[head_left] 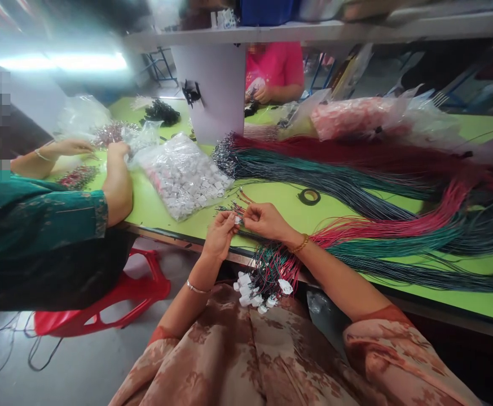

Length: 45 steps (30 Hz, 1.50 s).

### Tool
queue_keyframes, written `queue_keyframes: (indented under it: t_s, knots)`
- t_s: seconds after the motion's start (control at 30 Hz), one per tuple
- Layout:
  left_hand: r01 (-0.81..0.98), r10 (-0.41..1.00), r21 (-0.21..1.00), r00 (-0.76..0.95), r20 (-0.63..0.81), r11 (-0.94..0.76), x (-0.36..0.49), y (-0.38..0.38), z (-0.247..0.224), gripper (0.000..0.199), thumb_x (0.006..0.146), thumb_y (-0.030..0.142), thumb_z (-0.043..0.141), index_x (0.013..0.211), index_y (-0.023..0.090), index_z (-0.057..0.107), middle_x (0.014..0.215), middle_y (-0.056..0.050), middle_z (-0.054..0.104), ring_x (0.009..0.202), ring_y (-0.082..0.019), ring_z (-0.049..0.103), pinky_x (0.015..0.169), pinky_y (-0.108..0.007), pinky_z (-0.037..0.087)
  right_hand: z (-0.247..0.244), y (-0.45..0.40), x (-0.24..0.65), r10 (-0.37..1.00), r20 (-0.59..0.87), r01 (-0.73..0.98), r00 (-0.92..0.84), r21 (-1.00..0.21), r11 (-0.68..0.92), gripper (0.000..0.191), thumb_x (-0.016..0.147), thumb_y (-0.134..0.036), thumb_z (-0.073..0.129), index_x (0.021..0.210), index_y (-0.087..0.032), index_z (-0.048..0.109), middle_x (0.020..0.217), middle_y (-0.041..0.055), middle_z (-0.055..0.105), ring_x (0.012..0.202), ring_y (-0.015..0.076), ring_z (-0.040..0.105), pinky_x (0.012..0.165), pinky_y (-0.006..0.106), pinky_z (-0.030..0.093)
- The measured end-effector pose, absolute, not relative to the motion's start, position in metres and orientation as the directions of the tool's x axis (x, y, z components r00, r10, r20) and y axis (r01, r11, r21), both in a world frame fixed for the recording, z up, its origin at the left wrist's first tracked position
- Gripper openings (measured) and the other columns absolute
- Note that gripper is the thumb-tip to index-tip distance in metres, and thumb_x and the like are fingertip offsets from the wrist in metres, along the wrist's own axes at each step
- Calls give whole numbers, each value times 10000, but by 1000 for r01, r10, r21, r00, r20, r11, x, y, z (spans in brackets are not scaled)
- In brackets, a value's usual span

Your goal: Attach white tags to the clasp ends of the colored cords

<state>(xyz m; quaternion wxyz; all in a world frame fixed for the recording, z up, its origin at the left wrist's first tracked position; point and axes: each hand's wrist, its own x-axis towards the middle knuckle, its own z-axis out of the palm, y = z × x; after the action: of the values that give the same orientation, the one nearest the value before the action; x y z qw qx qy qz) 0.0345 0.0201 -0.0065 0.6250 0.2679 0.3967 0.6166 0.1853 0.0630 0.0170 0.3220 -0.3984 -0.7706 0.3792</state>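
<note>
My left hand (pixel 221 234) is closed in a pinch on a small white connector housing (pixel 238 220) above the table's front edge. Close beside it, my right hand (pixel 267 221) is pinched at the housing's right side, apparently on a thin wire end; the fingers hide most of it. Loose wire ends with metal terminals (pixel 225 209) lie just behind my hands. Below them, a bunch of wires with white connectors (pixel 250 293) on their ends hangs over the edge against my lap. Long red wires (pixel 399 223), green wires (pixel 403 242) and black wires (pixel 399 268) stretch off to the right.
A clear bag of white connectors (pixel 187 180) lies left of my hands on the green table (pixel 174 228). Behind are a black tape roll (pixel 309 196) and a bag of pink parts (pixel 352 115). A co-worker (pixel 39 208) sits left near a red stool (pixel 145 285); another person (pixel 278 70) works opposite.
</note>
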Motion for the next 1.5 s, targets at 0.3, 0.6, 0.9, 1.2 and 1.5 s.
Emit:
queue_keyframes:
  t_s: [0.3,0.6,0.9,1.2,1.5]
  knots:
    - [-505,971,858,-138,-193,98,32,18,-8,373,620,367,851,785,156,592,683,34,606,554,-46,537,525,-173,392,21,59,183,751,328,398,-573,-689,605,129,799,-192,536,676,-160,552,605,-12,553,539,89,410,565,234,292]
    - [-440,980,890,-91,-179,122,31,13,-1,374,640,398,828,800,166,583,698,27,610,600,-66,567,561,-181,430,19,58,185,770,324,413,-550,-696,587,151,871,-298,544,809,-167,588,794,45,626,725,146,522,682,266,381]
    - [-191,999,981,-27,-43,37,17,19,3,317,641,355,802,701,156,563,798,0,634,656,-76,525,638,-218,415,15,74,205,750,97,269,-654,-897,351,330,889,-440,519,808,-136,617,687,-14,567,641,108,472,627,236,374]
    - [275,966,961,239,-93,24,18,17,-7,213,772,363,612,712,161,645,626,6,595,607,-118,496,621,-252,371,20,72,225,773,149,384,-616,-800,460,254,861,-324,538,867,-137,710,814,33,716,726,138,593,709,243,428]
    - [75,962,970,127,-241,233,16,23,-1,271,674,399,685,742,136,674,638,-21,644,562,-95,507,554,-226,354,7,122,319,997,58,995,47,-85,-42,324,837,-339,553,1018,-119,706,1064,198,661,999,304,574,780,346,419]
